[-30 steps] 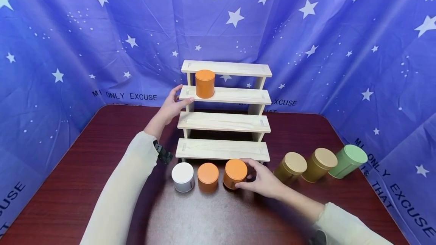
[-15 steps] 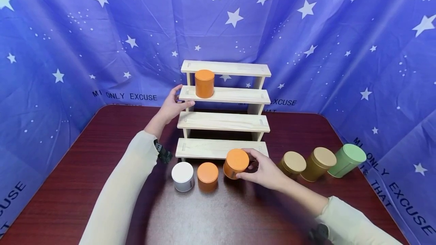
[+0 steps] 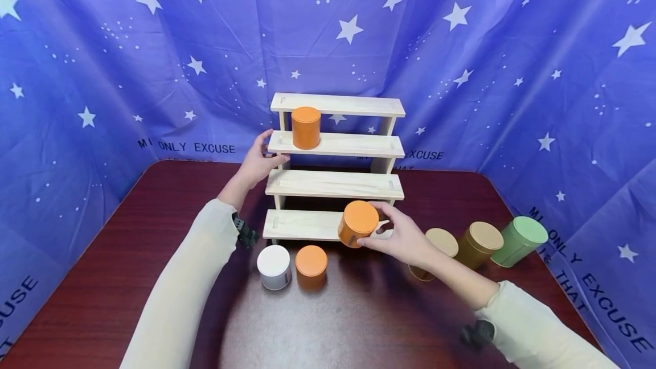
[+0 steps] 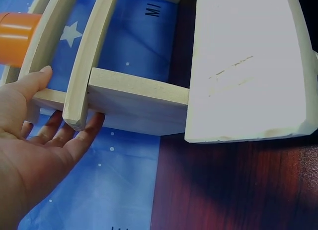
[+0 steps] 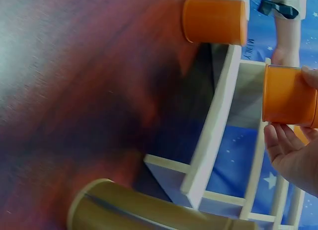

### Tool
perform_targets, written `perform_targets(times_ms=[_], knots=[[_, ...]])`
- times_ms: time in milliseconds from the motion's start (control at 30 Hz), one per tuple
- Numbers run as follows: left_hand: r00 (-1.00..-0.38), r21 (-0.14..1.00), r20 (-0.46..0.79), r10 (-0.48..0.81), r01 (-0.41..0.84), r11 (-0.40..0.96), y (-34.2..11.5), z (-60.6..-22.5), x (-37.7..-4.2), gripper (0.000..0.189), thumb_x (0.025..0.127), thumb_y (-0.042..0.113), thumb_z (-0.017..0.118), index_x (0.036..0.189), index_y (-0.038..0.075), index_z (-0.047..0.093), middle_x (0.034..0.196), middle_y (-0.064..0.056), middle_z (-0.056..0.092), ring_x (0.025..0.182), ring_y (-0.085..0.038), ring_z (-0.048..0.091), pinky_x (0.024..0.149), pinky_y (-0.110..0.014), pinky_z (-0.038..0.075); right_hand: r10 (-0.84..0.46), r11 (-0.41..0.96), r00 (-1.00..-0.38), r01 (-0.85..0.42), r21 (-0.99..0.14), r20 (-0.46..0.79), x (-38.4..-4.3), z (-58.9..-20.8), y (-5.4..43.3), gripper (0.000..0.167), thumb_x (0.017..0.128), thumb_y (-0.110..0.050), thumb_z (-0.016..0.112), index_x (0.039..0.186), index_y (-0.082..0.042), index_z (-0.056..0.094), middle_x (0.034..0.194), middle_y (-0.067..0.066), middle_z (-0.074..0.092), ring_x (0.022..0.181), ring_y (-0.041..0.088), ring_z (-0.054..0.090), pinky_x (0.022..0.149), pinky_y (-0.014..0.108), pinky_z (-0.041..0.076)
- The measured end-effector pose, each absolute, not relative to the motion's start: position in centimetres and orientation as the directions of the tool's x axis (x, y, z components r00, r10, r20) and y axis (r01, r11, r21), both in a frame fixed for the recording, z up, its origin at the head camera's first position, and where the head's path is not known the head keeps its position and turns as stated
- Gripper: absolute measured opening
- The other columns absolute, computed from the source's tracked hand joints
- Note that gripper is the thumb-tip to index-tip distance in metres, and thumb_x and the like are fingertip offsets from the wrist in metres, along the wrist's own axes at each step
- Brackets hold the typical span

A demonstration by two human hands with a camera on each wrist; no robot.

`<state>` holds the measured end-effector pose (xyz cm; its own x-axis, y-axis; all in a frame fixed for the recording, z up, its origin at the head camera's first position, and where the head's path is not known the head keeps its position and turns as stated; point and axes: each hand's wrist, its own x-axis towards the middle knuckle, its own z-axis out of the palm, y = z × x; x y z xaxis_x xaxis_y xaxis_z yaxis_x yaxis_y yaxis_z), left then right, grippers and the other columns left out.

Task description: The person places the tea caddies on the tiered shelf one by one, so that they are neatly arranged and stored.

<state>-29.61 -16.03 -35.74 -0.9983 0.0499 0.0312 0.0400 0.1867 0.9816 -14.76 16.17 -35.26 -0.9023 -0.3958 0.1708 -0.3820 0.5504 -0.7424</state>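
My right hand (image 3: 402, 236) grips an orange tin (image 3: 360, 218) by its side, thumb on one side and fingers on the other. The tin is in the air in front of the lowest step of a wooden tiered shelf (image 3: 335, 183), slightly tilted. In the right wrist view the same orange canister (image 5: 289, 95) shows between thumb and fingers. My left hand (image 3: 258, 161) holds the shelf's left side near the second step from the top; in the left wrist view its fingers (image 4: 85, 136) reach round the side panel. Another orange tin (image 3: 306, 128) stands on that step, at the left.
A white-lidded tin (image 3: 274, 266) and an orange tin (image 3: 311, 267) stand on the dark red table (image 3: 287, 329) before the shelf. To the right are two gold tins (image 3: 480, 244), one partly behind my right forearm, and a green tin (image 3: 520, 241). A starry blue curtain (image 3: 205, 44) surrounds the table.
My right hand has lifted the orange tin off the table, up and towards the shelf's lowest step. The left hand stays on the shelf; its thumb has slid slightly down.
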Motion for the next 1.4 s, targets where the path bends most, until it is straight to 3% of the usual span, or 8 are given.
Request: perform_targets(times_ms=[267, 533, 767, 1067, 1400], knots=[[-0.997, 0.976, 0.052, 0.05, 0.061, 0.209, -16.1, -35.7, -29.4, 0.089, 0.082, 0.0, 0.066, 0.151, 0.018, 0.012, 0.14, -0.022, 0.041, 0.12, -0.034, 0.05, 0.099, -0.042, 0.045, -0.368, 0.569, -0.913, -0.37, -0.734, 0.175, -16.1, -32.5, 15.9, 0.067, 0.073, -0.029, 0.08, 0.13, -0.013, 0.049, 0.112, 0.005, 0.061, 0.087, 0.02, 0.058, 0.075, 0.032, 0.051], [-0.994, 0.968, 0.089, 0.059, 0.101, 0.231, -16.2, -35.8, -29.4, 0.089, 0.081, 0.0, 0.066, 0.15, 0.016, 0.012, 0.138, -0.024, 0.042, 0.119, -0.035, 0.05, 0.099, -0.043, 0.044, -0.33, 0.582, -0.927, -0.348, -0.735, 0.177, -17.7, -30.2, 15.6, 0.068, 0.076, -0.033, 0.077, 0.133, -0.014, 0.046, 0.118, 0.005, 0.058, 0.092, 0.021, 0.06, 0.079, 0.035, 0.051], [-0.991, 0.959, 0.112, 0.07, 0.126, 0.254, -16.4, -35.8, -29.3, 0.084, 0.082, 0.001, 0.066, 0.15, 0.018, 0.019, 0.136, -0.023, 0.045, 0.117, -0.033, 0.051, 0.097, -0.042, 0.044, -0.3, 0.612, -0.937, -0.333, -0.717, 0.179, -18.9, -29.6, 15.7, 0.068, 0.077, -0.036, 0.075, 0.134, -0.013, 0.046, 0.115, 0.007, 0.059, 0.092, 0.022, 0.061, 0.074, 0.032, 0.052], [-0.994, 0.965, 0.062, 0.092, 0.083, 0.249, -16.1, -33.9, -28.1, 0.084, 0.082, -0.001, 0.065, 0.15, 0.012, 0.017, 0.137, -0.026, 0.043, 0.119, -0.038, 0.049, 0.099, -0.045, 0.042, -0.299, 0.587, -0.929, -0.359, -0.726, 0.218, -20.7, -28.9, 15.4, 0.065, 0.077, -0.035, 0.075, 0.132, -0.012, 0.047, 0.113, 0.007, 0.061, 0.094, 0.02, 0.06, 0.078, 0.033, 0.05], [-0.991, 0.952, 0.104, 0.078, 0.122, 0.281, -16.3, -35.7, -29.4, 0.084, 0.082, 0.005, 0.067, 0.15, 0.02, 0.02, 0.138, -0.021, 0.045, 0.122, -0.034, 0.05, 0.1, -0.044, 0.043, -0.252, 0.604, -0.946, -0.318, -0.731, 0.203, -22.7, -27.5, 14.4, 0.073, 0.077, -0.037, 0.075, 0.136, -0.009, 0.044, 0.115, 0.01, 0.06, 0.1, 0.024, 0.059, 0.089, 0.04, 0.048]])
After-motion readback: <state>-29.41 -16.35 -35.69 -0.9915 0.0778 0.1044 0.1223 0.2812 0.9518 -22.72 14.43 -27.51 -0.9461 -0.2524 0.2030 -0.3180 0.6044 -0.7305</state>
